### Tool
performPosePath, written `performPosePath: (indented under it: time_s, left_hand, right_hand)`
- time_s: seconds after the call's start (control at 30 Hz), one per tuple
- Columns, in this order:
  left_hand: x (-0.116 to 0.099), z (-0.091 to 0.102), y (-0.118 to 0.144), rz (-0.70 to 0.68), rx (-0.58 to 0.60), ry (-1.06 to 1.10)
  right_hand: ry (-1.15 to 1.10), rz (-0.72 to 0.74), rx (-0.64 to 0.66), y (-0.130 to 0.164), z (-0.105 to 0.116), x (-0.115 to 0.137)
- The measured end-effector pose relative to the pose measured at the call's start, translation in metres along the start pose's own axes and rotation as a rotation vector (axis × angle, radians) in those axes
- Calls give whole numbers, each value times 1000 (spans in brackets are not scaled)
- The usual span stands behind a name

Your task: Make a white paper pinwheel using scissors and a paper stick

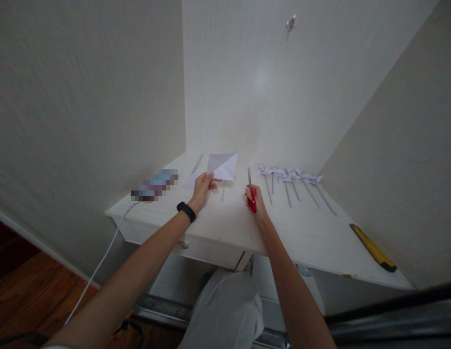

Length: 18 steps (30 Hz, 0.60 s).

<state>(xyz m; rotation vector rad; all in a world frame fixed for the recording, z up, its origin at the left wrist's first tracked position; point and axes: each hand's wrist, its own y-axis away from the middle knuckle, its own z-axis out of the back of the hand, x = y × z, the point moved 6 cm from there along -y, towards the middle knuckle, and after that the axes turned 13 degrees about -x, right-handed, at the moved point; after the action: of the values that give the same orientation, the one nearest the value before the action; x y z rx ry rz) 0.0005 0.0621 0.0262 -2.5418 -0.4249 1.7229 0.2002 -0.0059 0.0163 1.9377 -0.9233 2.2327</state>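
The fingers (209, 182) of the left hand (202, 189) pinched the near-left corner of a creased white paper square (223, 166), lifting it off the tabletop (308, 237) near the back edge. The right hand (256, 203) was clenched around the red handles of a pair of scissors (251, 191), blades pointing away toward the back wall and showing little or no gap between them, just right of the paper.

The white tabletop sat in a pale-walled corner, with both bare forearms reaching in over its front edge. A row of paper pinwheels (290, 178) on thin sticks lay toward the back right, well apart from the hands. A yellow-and-black knife (372, 247) lay near the right front corner. A blurred flat object (155, 184) rested near the left edge, with a white cable (101, 261) hanging from that edge to the wooden floor. A black wristband (186, 211) circled the left wrist. A thin stick (196, 164) lay at the back, left of the paper.
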Motion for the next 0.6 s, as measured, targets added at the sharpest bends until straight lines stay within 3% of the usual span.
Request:
performPosePath:
  time_s: [0.1,0.6]
  left_hand:
    - [-5,1,0,-52,-5,7]
    - [-27,1,9,-262,-11,-85]
  right_hand:
    - [-148,-115,50,4,-6,0]
    - [-243,-159,385,26,-23,23]
